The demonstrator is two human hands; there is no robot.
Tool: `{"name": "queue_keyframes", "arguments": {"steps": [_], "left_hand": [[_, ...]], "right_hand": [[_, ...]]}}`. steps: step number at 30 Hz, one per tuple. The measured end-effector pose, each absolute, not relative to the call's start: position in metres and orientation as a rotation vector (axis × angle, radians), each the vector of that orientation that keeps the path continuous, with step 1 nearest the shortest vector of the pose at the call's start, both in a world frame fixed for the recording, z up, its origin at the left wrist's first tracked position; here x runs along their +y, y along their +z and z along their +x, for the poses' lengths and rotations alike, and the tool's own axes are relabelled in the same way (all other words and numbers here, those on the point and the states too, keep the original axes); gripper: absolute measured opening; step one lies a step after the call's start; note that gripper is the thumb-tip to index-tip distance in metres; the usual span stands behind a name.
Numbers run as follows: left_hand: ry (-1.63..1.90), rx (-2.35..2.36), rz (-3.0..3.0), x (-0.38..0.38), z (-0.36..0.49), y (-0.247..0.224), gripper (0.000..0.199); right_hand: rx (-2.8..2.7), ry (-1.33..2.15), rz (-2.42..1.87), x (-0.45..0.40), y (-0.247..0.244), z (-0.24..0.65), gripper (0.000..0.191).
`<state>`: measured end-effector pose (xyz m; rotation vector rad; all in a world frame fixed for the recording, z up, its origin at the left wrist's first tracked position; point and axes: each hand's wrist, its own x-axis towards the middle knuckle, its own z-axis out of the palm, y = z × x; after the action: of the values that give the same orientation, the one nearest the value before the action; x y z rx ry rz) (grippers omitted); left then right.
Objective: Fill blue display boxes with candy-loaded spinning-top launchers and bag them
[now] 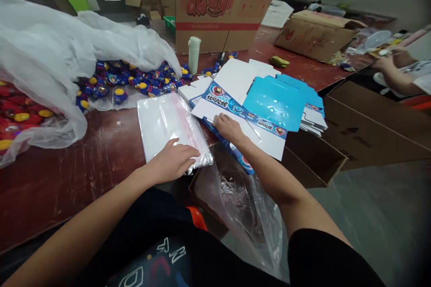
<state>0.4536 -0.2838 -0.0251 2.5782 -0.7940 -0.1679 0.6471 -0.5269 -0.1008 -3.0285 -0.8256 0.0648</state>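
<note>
The left hand [177, 161] lay over the near part of a stack of clear bags [158, 119] on the counter [107, 154], its fingers loosely extended and slightly apart. The right hand [230, 129] touched a blue-and-white printed card [249, 117] to the right, its fingers bent; whether they pinched it could not be told. Blue toys [119, 94] lay far left of the stack; a pale bottle [194, 56] stood upright beyond.
</note>
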Motion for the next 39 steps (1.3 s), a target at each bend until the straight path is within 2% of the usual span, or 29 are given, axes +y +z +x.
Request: {"name": "queue_keyframes", "arguments": {"steps": [4, 8, 11, 15, 17, 18, 22, 24, 26, 30, 33, 36, 39], "left_hand": [[-0.146, -0.737, 2.563, -0.232, 0.466, -0.012, 0.035], [-0.134, -0.758, 2.527, -0.2, 0.479, -0.009, 0.035], [-0.178, -0.772, 2.488, -0.192, 0.487, -0.014, 0.035], [-0.252, -0.827, 2.417, -0.197, 0.492, -0.026, 0.033], [-0.279, -0.856, 2.404, -0.195, 0.49, -0.03, 0.032], [-0.288, -0.863, 2.405, -0.19, 0.489, -0.031, 0.031], [-0.285, -0.829, 2.43, -0.157, 0.49, -0.03, 0.033], [-0.257, -0.803, 2.436, -0.143, 0.496, -0.029, 0.034], [-0.231, -0.802, 2.418, -0.139, 0.504, -0.03, 0.035], [-0.222, -0.872, 2.339, -0.158, 0.515, -0.035, 0.034], [-0.239, -0.911, 2.323, -0.168, 0.513, -0.04, 0.033], [-0.263, -0.903, 2.352, -0.163, 0.508, -0.045, 0.032], [-0.281, -0.867, 2.403, -0.151, 0.504, -0.049, 0.032]], "right_hand": [[-0.808, 0.099, -3.066, -0.521, -0.079, 0.643, 0.04], [-0.665, 0.082, -3.094, -0.515, -0.054, 0.651, 0.043], [-0.579, 0.108, -3.075, -0.496, -0.05, 0.659, 0.055], [-0.397, 0.067, -3.049, -0.444, -0.069, 0.672, 0.097], [-0.281, 0.064, -3.039, -0.418, -0.08, 0.678, 0.102], [-0.248, 0.069, -3.027, -0.408, -0.084, 0.68, 0.097], [-0.226, 0.136, -2.94, -0.402, -0.083, 0.686, 0.054], [-0.209, 0.162, -2.897, -0.41, -0.079, 0.685, 0.048], [-0.16, 0.157, -2.867, -0.413, -0.076, 0.683, 0.06], [0.105, 0.152, -2.823, -0.389, -0.08, 0.684, 0.104], [0.38, 0.147, -2.765, -0.364, -0.082, 0.696, 0.118], [0.615, 0.149, -2.703, -0.35, -0.077, 0.715, 0.112], [0.724, 0.178, -2.681, -0.35, -0.067, 0.731, 0.09]]}}
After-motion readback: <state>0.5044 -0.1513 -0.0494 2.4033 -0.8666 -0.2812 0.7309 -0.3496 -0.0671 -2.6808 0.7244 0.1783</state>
